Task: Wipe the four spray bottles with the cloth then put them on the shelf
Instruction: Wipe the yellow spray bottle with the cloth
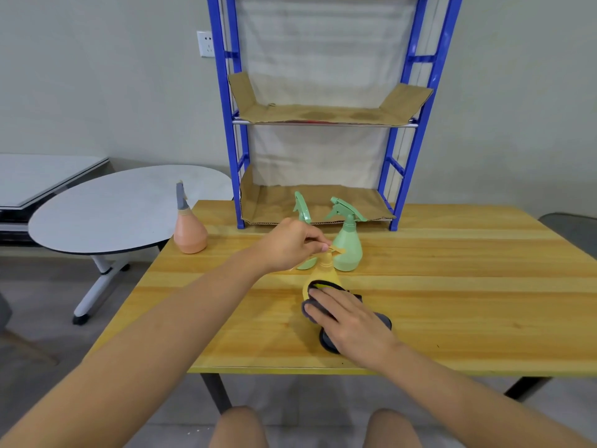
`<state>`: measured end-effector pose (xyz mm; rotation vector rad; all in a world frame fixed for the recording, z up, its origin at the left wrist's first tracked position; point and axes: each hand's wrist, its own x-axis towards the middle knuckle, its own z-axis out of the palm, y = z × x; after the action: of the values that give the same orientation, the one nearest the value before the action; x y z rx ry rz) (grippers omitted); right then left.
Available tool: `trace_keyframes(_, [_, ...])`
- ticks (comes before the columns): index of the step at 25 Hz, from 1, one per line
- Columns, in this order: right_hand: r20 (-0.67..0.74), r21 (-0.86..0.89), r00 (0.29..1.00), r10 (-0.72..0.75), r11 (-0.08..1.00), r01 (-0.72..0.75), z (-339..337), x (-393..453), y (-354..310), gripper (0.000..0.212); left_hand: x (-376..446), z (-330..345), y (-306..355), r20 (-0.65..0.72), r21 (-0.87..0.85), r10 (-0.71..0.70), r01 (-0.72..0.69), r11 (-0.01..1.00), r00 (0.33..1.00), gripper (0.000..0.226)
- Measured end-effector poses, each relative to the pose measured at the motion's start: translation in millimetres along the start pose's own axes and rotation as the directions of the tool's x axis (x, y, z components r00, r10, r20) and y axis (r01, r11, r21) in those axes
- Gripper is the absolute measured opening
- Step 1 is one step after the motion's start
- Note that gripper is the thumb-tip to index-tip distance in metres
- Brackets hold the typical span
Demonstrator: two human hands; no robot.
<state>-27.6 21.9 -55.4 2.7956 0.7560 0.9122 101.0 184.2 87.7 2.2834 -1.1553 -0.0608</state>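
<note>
Barely begun: yellow bottle (pixel 324 273) mid-table, left hand (pixel 289 245) pinching its trigger top, right hand (pixel 347 321) flat, fingers straight, pressing the cloth (pixel 381 318) to its body; two green bottles (pixel 347 245) and a pink one (pixel 190 232) unwiped on the table (pixel 452 286), shelf (pixel 318 202) bare.

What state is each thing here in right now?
Yellow spray bottle: tilted, being wiped.
Dark grey cloth: pressed on it.
Left hand: pinching its nozzle.
Right hand: flat on cloth.
Two green spray bottles: upright, on table.
Orange spray bottle: upright.
Blue metal shelf: holds no bottles.
</note>
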Motion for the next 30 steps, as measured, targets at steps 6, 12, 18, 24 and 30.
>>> trace_keyframes(6, [-0.044, 0.049, 0.949, 0.311, 0.95, -0.309, -5.1, 1.4, -9.5, 0.044, -1.1, 0.5, -1.9, -0.008, -0.01, 0.006, -0.007, 1.0, 1.0, 0.023])
trace_keyframes(12, [-0.075, 0.134, 0.983, 0.17, 0.978, -0.159, 1.4, 1.5, -10.2, 0.037, -2.5, 2.0, -1.7, -0.016, -0.012, 0.001, -0.002, 1.0, 1.0, 0.023])
trace_keyframes(18, [-0.024, 0.068, 0.987, 0.16, 0.985, -0.158, 8.8, 33.5, 2.7, 0.041, -1.2, 0.9, -0.6, -0.013, -0.013, -0.012, 0.012, 1.0, 1.0, 0.022])
trace_keyframes(24, [0.088, 0.015, 0.991, 0.102, 0.994, -0.104, -3.8, 42.9, -14.2, 0.03, -1.7, 1.0, -2.4, -0.009, -0.02, -0.006, 0.006, 1.0, 1.0, 0.021])
trace_keyframes(30, [0.122, 0.003, 0.992, -0.037, 0.999, 0.037, 12.7, 12.2, -17.1, 0.032, -1.3, 1.7, -6.0, -0.008, -0.033, 0.01, -0.011, 0.999, 1.0, 0.022])
